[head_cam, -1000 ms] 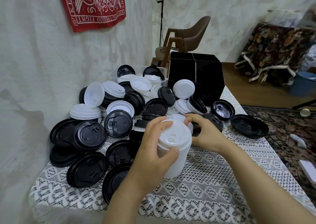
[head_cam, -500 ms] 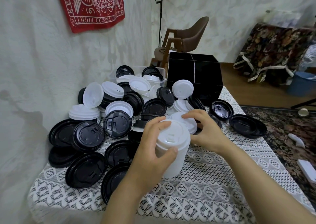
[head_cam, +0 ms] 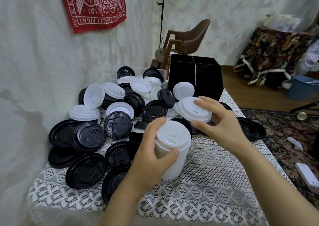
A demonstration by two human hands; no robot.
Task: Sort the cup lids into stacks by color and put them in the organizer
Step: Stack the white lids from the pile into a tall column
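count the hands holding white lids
2. The left hand grips the tall white stack near the front of the table. The right hand pinches a white lid just behind it. No other hands show.

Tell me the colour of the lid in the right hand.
The lid is white, like the stack the left hand grips; the head view shows it.

Soft even light, warped edges
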